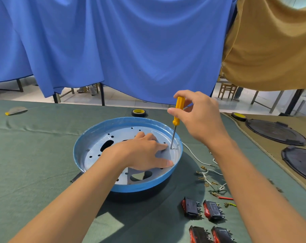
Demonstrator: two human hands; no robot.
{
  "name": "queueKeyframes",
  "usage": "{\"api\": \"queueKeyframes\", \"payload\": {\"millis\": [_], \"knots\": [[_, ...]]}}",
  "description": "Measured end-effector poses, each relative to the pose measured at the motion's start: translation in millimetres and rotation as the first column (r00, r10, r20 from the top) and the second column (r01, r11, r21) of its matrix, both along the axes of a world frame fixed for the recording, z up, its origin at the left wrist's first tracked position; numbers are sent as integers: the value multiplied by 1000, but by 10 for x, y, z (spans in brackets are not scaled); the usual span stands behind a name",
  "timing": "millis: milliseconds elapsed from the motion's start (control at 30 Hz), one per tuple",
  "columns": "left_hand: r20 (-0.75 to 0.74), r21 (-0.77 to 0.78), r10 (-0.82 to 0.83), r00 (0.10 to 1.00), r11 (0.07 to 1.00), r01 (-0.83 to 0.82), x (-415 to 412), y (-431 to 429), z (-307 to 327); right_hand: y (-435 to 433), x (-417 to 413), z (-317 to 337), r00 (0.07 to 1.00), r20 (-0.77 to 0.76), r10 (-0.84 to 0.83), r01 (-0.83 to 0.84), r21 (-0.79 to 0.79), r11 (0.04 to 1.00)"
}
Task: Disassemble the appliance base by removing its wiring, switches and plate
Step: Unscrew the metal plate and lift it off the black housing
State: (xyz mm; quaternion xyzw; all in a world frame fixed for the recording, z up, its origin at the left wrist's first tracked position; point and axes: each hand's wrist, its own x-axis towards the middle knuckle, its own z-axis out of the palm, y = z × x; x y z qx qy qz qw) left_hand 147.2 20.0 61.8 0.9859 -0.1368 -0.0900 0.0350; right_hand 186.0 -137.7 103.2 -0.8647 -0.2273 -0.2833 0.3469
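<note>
The round appliance base (89,142) with a blue rim sits on the green cloth in the middle. Inside it lies a grey metal plate (96,149) with several holes. My left hand (143,151) rests flat on the plate, fingers spread. My right hand (197,114) grips a yellow-handled screwdriver (178,109), held upright, its tip on a screw (171,148) at the plate's right edge. Loose white wires (206,174) with brass terminals lie right of the base. Several black and red rocker switches (211,210) lie at the front right.
A roll of black tape (139,112) stands behind the base. Two dark round covers (274,131) lie on a tan cloth at the right, with another tape roll (239,116) behind them. Blue and tan cloths hang at the table's far side.
</note>
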Motion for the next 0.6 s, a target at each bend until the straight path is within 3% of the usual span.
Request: {"api": "queueKeyframes", "payload": {"millis": [200,467,600], "knots": [[6,18,-7,1000,1000,7,-23,-14,23,0,5,24,1000,-9,-11,11,-69,998],[0,31,-2,1000,1000,2,-16,-9,29,-24,-19,55,986,-121,118,-128,-82,988],[6,45,-11,1000,999,11,-5,-13,29,-51,-12,75,992,-87,87,-96,-111,989]]}}
